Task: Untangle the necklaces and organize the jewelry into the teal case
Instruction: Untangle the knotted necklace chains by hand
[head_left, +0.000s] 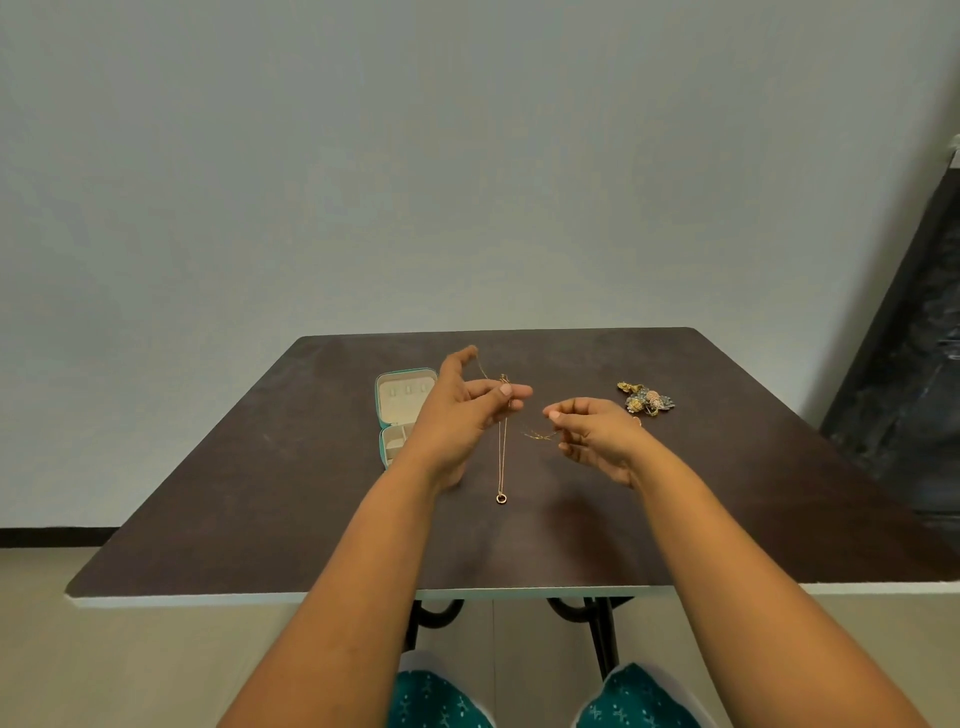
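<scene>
My left hand (462, 410) is raised above the dark table and pinches a thin gold necklace (502, 447) between thumb and fingers. The chain hangs straight down and ends in a small ring pendant (501, 498) near the table top. My right hand (592, 431) is beside it, fingers curled, pinching a small bunch of gold chain (537, 434). The open teal case (400, 410) with a cream lining lies on the table behind my left hand, which hides part of it.
A heap of ornate gold and blue jewelry (647, 400) lies on the table to the right of my right hand. The dark table (260, 493) has a white front edge and a wall behind it. My knees show under it.
</scene>
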